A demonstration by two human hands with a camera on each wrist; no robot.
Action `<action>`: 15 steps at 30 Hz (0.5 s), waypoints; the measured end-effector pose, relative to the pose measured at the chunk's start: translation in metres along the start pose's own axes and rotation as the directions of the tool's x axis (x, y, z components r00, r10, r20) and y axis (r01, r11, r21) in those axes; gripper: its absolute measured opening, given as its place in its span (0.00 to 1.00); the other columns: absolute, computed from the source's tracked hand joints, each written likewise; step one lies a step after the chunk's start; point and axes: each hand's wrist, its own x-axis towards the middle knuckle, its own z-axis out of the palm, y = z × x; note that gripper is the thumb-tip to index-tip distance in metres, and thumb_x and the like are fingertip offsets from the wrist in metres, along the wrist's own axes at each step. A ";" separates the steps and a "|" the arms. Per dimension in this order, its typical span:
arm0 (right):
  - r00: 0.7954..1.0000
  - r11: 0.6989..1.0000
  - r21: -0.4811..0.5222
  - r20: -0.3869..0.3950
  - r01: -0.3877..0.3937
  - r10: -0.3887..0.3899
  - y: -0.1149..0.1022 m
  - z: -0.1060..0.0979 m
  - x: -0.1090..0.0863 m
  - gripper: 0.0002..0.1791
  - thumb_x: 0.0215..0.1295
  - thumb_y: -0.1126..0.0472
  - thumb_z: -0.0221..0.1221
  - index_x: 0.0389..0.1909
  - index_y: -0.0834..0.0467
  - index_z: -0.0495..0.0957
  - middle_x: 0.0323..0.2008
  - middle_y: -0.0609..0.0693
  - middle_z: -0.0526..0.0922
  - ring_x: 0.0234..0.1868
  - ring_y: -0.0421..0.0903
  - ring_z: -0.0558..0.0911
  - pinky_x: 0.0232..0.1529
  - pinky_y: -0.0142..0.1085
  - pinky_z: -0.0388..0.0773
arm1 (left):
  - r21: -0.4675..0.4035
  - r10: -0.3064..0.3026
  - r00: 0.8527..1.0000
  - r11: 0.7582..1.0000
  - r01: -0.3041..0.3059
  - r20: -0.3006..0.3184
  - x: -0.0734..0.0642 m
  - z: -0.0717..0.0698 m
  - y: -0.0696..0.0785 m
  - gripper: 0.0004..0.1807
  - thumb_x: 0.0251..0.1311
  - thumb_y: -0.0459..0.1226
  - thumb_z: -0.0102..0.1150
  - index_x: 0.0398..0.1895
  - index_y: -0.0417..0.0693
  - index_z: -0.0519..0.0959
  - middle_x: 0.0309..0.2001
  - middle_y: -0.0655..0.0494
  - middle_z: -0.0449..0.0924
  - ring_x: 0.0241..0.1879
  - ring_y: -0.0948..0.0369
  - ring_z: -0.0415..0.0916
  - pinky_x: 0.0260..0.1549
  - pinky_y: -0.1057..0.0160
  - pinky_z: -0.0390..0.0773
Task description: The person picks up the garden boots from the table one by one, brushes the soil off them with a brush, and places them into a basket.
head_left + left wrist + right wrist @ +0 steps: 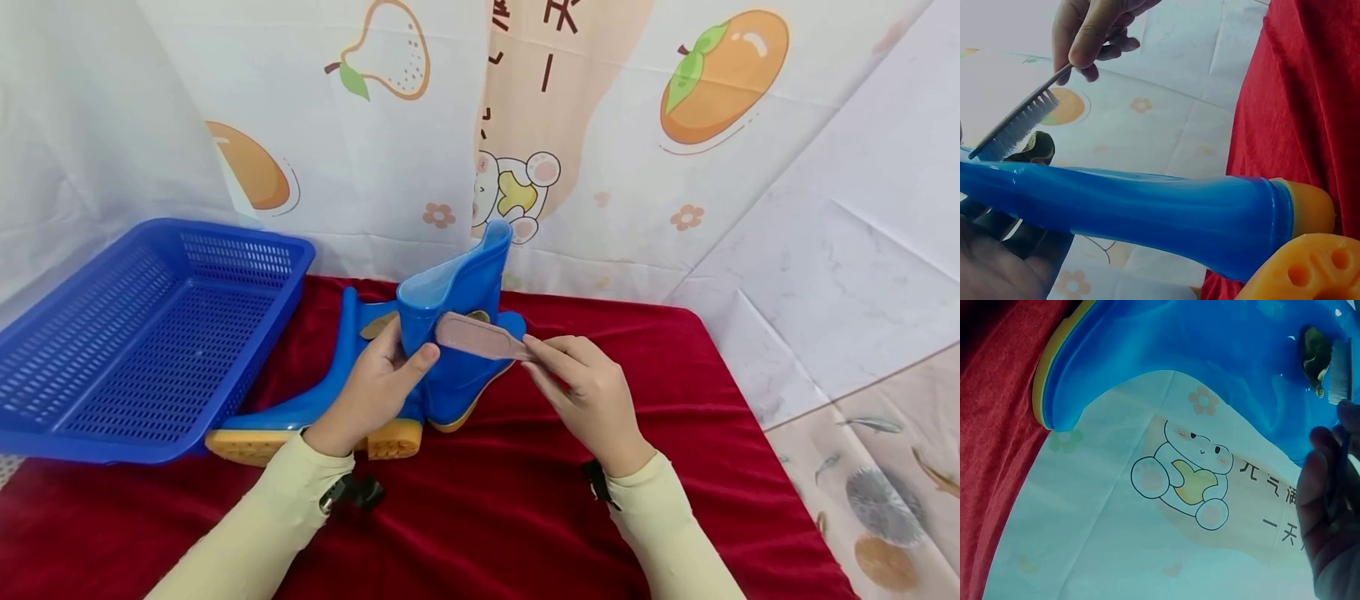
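Observation:
A blue rain boot [457,383] with a yellow sole leans up on the red cloth, toe pointing away to the right. My left hand [378,379] grips its shaft near the top, fingers behind it and thumb on the near side. Between thumb and fingers, my right hand [585,392] pinches the handle of a pinkish brush [476,336]. White bristles [1022,128] face the shaft, right by a curled dry leaf [1316,359] on the boot. The matching boot [315,400] is left of it, with another brown leaf [377,325] on its shaft.
A blue perforated plastic basket [258,350] stands at the left, close to the second boot's toe. Red velvet cloth [480,525] covers the table. Behind it hangs a white curtain [360,167] printed with fruit and a cartoon bear.

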 end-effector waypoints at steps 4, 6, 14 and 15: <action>0.994 0.996 -0.009 0.066 -0.087 0.087 0.001 -0.001 -0.003 0.21 0.60 0.66 0.73 0.56 0.58 0.87 0.37 0.48 0.86 0.33 0.42 0.78 0.29 0.30 0.74 | 0.021 0.004 1.000 1.000 -0.004 -0.011 0.000 -0.001 0.002 0.36 0.76 0.50 0.54 0.80 0.48 0.57 0.73 0.45 0.68 0.71 0.45 0.70 0.66 0.39 0.70; 0.989 0.993 0.004 0.091 -0.118 0.117 0.003 0.000 -0.004 0.21 0.61 0.66 0.73 0.56 0.58 0.86 0.36 0.47 0.85 0.30 0.39 0.74 0.27 0.28 0.70 | 0.032 0.014 1.000 0.999 -0.013 -0.028 0.001 -0.001 0.003 0.35 0.77 0.48 0.54 0.80 0.47 0.58 0.73 0.46 0.69 0.70 0.46 0.70 0.66 0.41 0.72; 0.982 0.988 0.046 0.126 -0.145 0.138 0.003 0.001 -0.004 0.21 0.65 0.64 0.70 0.60 0.56 0.85 0.37 0.45 0.85 0.29 0.38 0.72 0.27 0.26 0.67 | 0.069 0.019 0.998 0.998 -0.015 -0.054 0.004 -0.006 0.008 0.31 0.75 0.42 0.59 0.77 0.47 0.65 0.69 0.49 0.74 0.67 0.51 0.74 0.64 0.48 0.76; 0.984 0.990 0.047 0.123 -0.137 0.130 0.004 0.000 -0.004 0.21 0.65 0.64 0.70 0.60 0.57 0.84 0.38 0.46 0.85 0.30 0.39 0.73 0.28 0.26 0.67 | 0.077 0.012 0.999 0.997 -0.009 -0.039 0.004 -0.006 0.009 0.31 0.75 0.42 0.59 0.77 0.49 0.64 0.69 0.50 0.73 0.67 0.51 0.74 0.64 0.47 0.76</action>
